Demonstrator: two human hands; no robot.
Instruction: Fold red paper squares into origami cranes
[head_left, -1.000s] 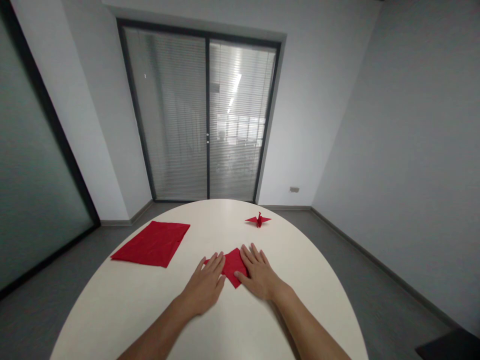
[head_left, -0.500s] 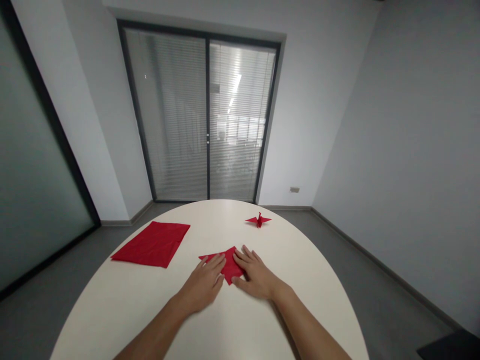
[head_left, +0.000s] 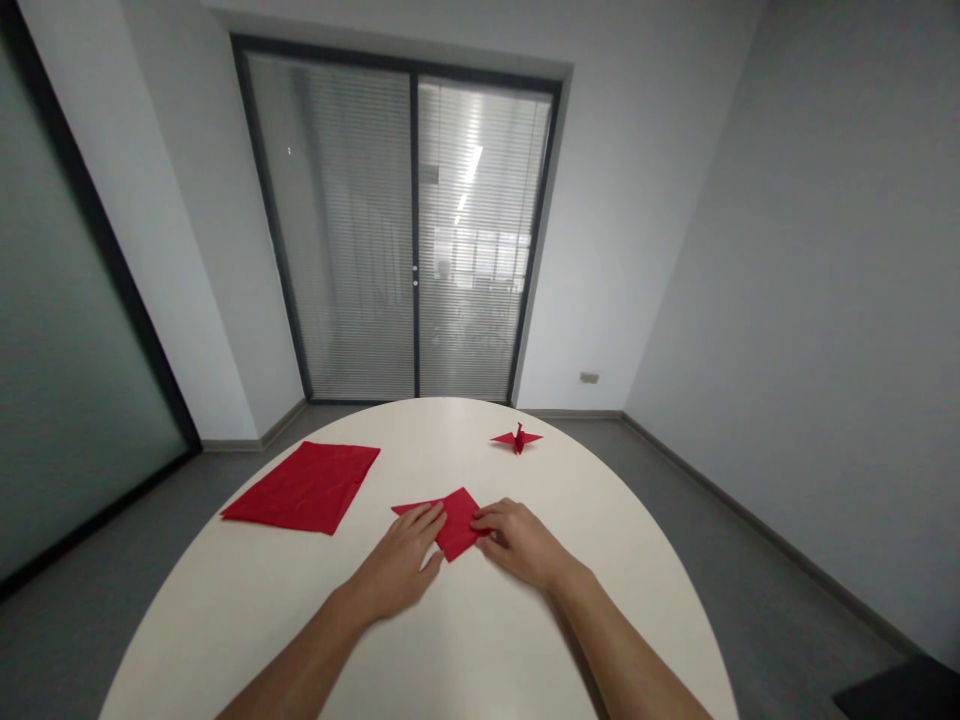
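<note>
A small folded red paper [head_left: 453, 518] lies flat on the white round table [head_left: 480, 640] in front of me. My left hand [head_left: 399, 565] rests on its left part with fingers stretched out and pressed flat. My right hand [head_left: 519, 540] sits at the paper's right edge, its fingers curled and pinching that edge. A finished red paper crane [head_left: 517, 438] stands farther back on the table, to the right.
A stack of red paper sheets [head_left: 306, 485] lies at the table's left. Behind the table are glass doors with blinds [head_left: 409, 230], grey walls and a grey floor. A dark object [head_left: 900, 690] shows at the bottom right corner.
Both hands slid back off the paper, uncovering more of it. The right hand went from flat to curled on the paper's right edge. The paper has turned slightly.
</note>
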